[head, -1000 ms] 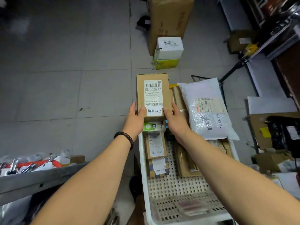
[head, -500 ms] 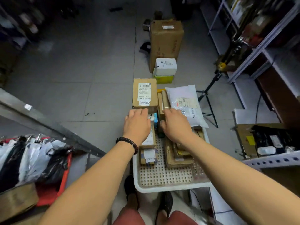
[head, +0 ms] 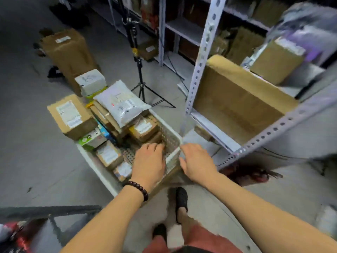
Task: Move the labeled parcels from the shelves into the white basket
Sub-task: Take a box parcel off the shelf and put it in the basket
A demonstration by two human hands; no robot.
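The white basket point(head: 174, 141) stands on the floor, filled with several labeled parcels. A brown box with a white label point(head: 71, 115) lies on top at the far left end, beside a white bubble mailer point(head: 121, 102). My left hand point(head: 148, 165) hovers over the basket's near part, fingers loosely spread, holding nothing. My right hand point(head: 197, 162) is just outside the basket's right rim, fingers apart and empty. A large brown parcel point(head: 238, 101) stands on the metal shelf point(head: 273, 128) to the right, with a smaller labeled parcel point(head: 277, 59) on the level above it.
A black tripod point(head: 141, 83) stands behind the basket. A tall cardboard box point(head: 69, 52) and a white box point(head: 91, 81) sit on the floor beyond it. My feet in dark shoes point(head: 181, 201) are beside the basket. Another metal frame point(head: 51, 210) is at lower left.
Both hands let go of the brown labeled box, which now rests on the pile. The hands drew back toward the basket's near end, and my view swung right toward the shelf.
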